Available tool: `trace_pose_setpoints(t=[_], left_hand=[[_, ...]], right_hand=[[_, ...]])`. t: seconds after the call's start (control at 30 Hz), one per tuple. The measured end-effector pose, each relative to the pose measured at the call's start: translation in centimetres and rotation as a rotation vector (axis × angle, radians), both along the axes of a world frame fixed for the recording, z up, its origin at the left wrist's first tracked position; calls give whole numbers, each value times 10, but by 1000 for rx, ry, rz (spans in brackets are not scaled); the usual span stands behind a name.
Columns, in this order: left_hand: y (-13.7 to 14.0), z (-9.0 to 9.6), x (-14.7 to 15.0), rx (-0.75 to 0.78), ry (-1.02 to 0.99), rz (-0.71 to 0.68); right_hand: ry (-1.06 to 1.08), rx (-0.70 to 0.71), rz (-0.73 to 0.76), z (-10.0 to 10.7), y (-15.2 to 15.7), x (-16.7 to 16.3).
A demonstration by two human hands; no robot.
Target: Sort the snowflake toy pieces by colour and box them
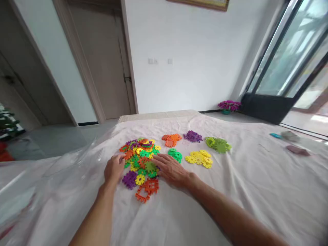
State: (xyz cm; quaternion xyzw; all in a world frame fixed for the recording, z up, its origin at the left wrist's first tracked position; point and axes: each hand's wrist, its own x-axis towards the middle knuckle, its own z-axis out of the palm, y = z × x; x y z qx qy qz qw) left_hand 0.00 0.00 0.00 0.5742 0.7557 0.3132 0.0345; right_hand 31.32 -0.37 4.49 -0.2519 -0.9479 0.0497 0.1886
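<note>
A mixed heap of plastic interlocking pieces in orange, green, yellow and purple lies on the cloth between my two hands. My left hand rests against the heap's left edge, fingers loosely curved beside an orange piece; nothing shows in its grasp. On the right side, my right hand lies palm down with fingers stretched over the heap's edge, near a light green gear-shaped piece. Nearer to me are purple pieces, a yellow flower-shaped disc and orange square frames.
Beyond my right hand lie single-colour groups: orange pieces, purple pieces, light green pieces, yellow discs and green discs. Clear plastic sheeting covers the left. A blue object sits far right on the wrinkled cloth.
</note>
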Motion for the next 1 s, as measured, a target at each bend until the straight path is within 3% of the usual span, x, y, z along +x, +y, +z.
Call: trace_pose_setpoints(t=[0.33,0.67,0.8,1.0], left_hand=[[-1,1,0,27,14,-16],[1,-3,-3,5,11,-7],[2,-4,-5,5,10,-19],[4,-6,-7,20,11,-24]], right_hand=[[105,-5,110,-6,2,-1],[199,22,14,-13,7,7],[306,127,-227,-15,37,34],[420,290,-838,-15,84,109]])
